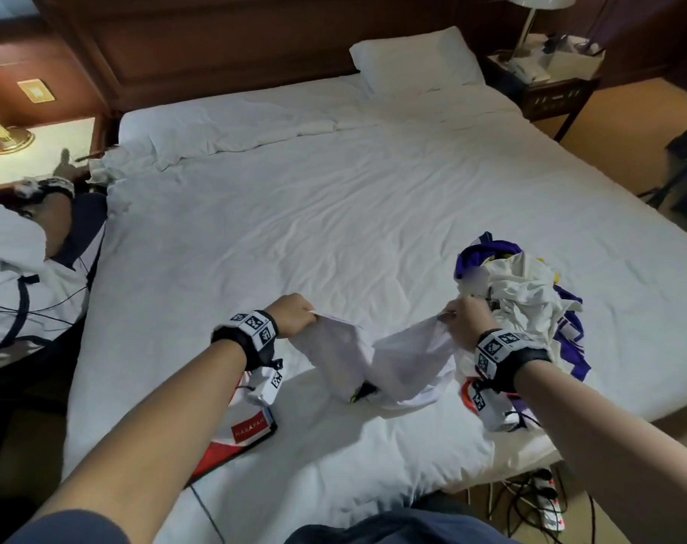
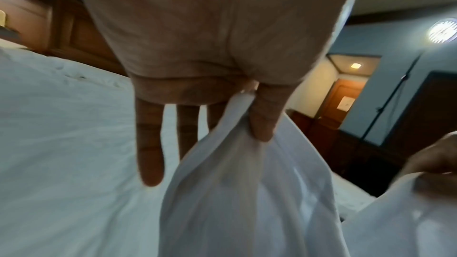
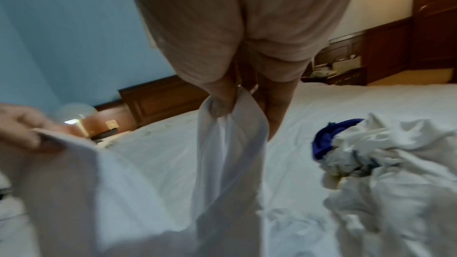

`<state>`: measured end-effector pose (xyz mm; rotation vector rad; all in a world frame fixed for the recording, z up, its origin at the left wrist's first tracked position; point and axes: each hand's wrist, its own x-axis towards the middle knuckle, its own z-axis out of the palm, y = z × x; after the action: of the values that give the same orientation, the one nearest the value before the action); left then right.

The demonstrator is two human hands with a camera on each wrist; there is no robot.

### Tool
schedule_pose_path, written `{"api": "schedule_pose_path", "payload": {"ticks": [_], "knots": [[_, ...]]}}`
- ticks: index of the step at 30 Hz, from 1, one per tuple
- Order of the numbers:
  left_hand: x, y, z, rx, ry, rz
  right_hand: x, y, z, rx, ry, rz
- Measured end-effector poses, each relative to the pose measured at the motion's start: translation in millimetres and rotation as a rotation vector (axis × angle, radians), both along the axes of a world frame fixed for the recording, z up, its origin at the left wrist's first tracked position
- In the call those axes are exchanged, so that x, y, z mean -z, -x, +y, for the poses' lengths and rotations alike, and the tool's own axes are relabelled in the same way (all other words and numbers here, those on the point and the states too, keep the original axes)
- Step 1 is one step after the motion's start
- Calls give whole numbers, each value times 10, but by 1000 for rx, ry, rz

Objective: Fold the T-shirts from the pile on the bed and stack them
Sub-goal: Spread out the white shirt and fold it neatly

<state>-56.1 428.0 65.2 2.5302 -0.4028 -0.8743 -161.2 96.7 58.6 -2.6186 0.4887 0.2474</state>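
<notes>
Both hands are up over the near part of the bed, each pinching an edge of one white T-shirt [image 1: 377,359]. On the left wrist view, the left hand [image 1: 291,314] nips the cloth between thumb and forefinger, while the other three fingers [image 2: 150,144] hang straight and spread. The right hand [image 1: 469,318] likewise grips a bunched edge between thumb and fingers, as the right wrist view shows. Between the two hands the shirt sags in a loose fold, its lower part resting on the white sheet of the bed [image 1: 334,214].

Just beside the right hand, to its right, lies the pile [image 1: 526,300] of crumpled shirts, white with purple and a little yellow. Below the left wrist, near the bed's edge, lies a white and red garment [image 1: 251,426] with a red label.

Farther off, a white pillow [image 1: 416,60] sits at the head of the bed against a dark wooden headboard [image 1: 216,45]. A nightstand [image 1: 39,151] with a brass lamp stands on the left, and another person in a white and navy top [image 1: 24,276] is at the left edge.
</notes>
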Motion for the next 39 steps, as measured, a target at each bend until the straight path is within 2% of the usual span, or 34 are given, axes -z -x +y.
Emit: {"api": "schedule_pose_path", "payload": {"ticks": [2, 4, 6, 9, 14, 17, 22, 25, 27, 30, 32, 35, 39], "knots": [[80, -146, 80, -16, -116, 4, 13, -83, -218, 105, 27, 39], [134, -311, 122, -124, -127, -24, 13, -195, -407, 254, -29, 39], [170, -498, 114, -268, -80, -91, 74, -388, -599, 426, -223, -17], [168, -808, -2, -447, 37, -135, 72, -766, -741, 585, -474, -114], [-165, -1589, -311, -692, 253, -256, -472, -1630, -797, 729, -805, -438], [-610, -2179, -474, -799, 436, -322, -926, -2297, -942, 701, -997, -594], [-1615, -2915, -777, -903, 839, -450, -1851, -3095, -1099, 513, -1025, -826], [-2087, -3252, -790, -841, 913, -609, -2334, -3293, -1126, 451, -1018, -941], [-2267, -3403, -707, -791, 937, -721, -2557, -3301, -1126, 424, -1022, -1003], [-2543, -3110, -668, -774, 947, -852, -2688, -3113, -1077, 399, -1015, -1076], [-2517, -2819, -609, -761, 945, -884, -2663, -2858, -999, 405, -1017, -1093], [-2144, -2328, -361, -763, 893, -892, -2437, -2350, -852, 447, -995, -1098], [-1376, -1382, -129, -729, 712, -845, -1603, -1573, -694, 528, -882, -989]]}}
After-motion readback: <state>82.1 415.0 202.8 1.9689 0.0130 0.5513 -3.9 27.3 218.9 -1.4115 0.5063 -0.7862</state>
